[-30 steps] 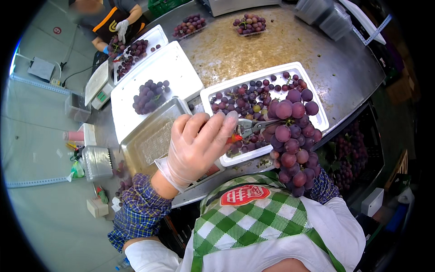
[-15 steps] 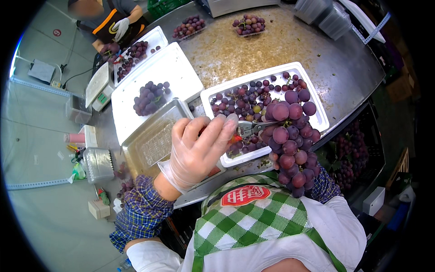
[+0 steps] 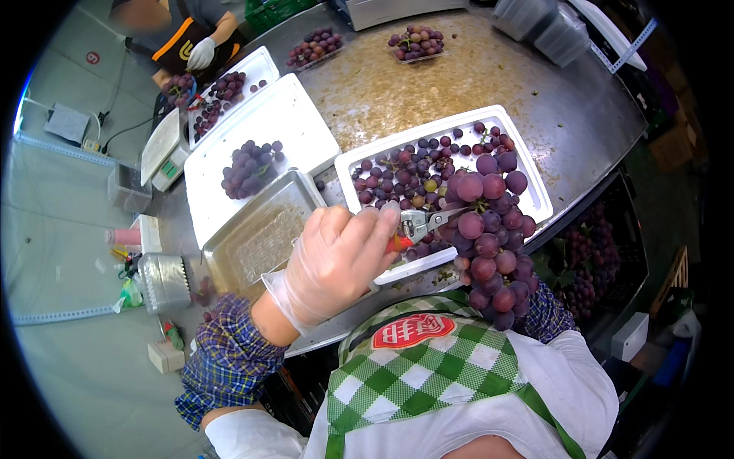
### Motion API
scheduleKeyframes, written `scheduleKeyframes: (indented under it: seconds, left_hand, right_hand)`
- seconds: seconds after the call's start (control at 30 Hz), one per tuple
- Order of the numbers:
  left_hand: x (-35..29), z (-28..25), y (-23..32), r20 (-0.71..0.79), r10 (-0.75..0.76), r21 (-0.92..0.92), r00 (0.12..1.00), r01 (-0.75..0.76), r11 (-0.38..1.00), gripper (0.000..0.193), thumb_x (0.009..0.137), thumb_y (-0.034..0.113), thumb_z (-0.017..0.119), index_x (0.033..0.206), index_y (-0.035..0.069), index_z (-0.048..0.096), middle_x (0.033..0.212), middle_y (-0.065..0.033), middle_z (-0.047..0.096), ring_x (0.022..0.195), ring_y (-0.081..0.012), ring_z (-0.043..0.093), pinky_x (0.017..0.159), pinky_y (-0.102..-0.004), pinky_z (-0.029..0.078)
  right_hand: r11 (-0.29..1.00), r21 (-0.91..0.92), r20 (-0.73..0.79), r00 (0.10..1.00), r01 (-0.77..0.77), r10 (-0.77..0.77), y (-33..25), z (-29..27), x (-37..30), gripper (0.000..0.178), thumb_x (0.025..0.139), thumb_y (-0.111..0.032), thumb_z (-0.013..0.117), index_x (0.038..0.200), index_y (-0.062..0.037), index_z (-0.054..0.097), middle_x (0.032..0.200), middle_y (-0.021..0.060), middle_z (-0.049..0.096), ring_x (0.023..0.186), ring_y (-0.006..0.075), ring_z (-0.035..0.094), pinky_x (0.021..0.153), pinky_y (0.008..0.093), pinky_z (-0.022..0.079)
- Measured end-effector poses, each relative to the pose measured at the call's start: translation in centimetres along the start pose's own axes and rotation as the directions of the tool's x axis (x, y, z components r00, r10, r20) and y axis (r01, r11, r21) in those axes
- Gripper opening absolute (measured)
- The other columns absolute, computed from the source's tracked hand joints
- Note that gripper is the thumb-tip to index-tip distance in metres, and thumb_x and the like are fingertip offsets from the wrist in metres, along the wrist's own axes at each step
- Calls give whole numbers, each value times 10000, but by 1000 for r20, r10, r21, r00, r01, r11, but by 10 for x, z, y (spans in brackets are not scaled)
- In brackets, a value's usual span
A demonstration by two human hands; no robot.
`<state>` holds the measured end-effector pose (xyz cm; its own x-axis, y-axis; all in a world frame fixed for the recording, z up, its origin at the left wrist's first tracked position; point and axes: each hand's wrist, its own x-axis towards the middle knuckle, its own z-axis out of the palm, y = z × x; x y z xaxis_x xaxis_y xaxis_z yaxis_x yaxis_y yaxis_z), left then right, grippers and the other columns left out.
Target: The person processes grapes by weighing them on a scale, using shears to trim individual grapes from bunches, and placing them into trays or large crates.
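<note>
My left hand [image 3: 336, 252], in a clear glove, is closed round the red handles of a pair of pruning snips [image 3: 419, 223]. Their metal blades reach in among the upper grapes of a large purple-red bunch of grapes [image 3: 493, 245], held up close in front of me. Behind that bunch my right hand is almost wholly hidden; only its checked sleeve [image 3: 552, 312] shows plainly, and the bunch appears to rest in its grip. Below the blades sits a white foam tray [image 3: 539, 200] with many loose grapes and small clusters.
Left of the tray are a metal pan [image 3: 229, 246] and a white board [image 3: 306, 115] bearing a bunch. Scales [image 3: 163, 157] stand farther left. Two packed grape punnets [image 3: 417, 44] lie at the back. A co-worker's gloved hand [image 3: 202, 53] is far left. A grape crate [image 3: 592, 260] stands right.
My left hand has shifted slightly left and down, showing more of the snips. The bunch has hardly moved. The co-worker's gloved hand has moved a little.
</note>
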<state>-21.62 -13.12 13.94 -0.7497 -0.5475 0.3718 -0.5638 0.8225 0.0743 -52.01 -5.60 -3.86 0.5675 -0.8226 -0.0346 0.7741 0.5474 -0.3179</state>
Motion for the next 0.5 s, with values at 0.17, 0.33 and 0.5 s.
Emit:
scheduleKeyframes:
  seconds: [0.17,0.33,0.5]
  left_hand:
    - [-2,-1,-4,-55,38,71,998,-34,997,625,621,117,792,1202,-7,597,1035,-95,610,830,-241,541,707,-382,432]
    - [-6,-5,-2,-88,18,191,996,-1,982,656,625,136,784,1237,11,583,1099,-90,616,920,-245,556,791,-411,422]
    - [-6,-5,-4,-96,14,186,995,4,982,665,630,140,783,1252,21,578,1112,-82,618,932,-241,556,813,-407,422]
  right_hand:
    - [1000,-17,-3,1000,6,-6,1,0,0,555,902,-264,585,1386,-99,368,1242,129,501,1024,289,565,754,423,540]
    - [1000,-29,-1,1000,7,-7,2,0,2,565,895,-266,595,1386,-101,369,1239,130,500,1019,288,565,751,419,540]
    - [999,-47,-2,1000,1,-1,3,0,1,574,888,-267,605,1385,-102,371,1236,132,499,1013,288,564,748,415,540]
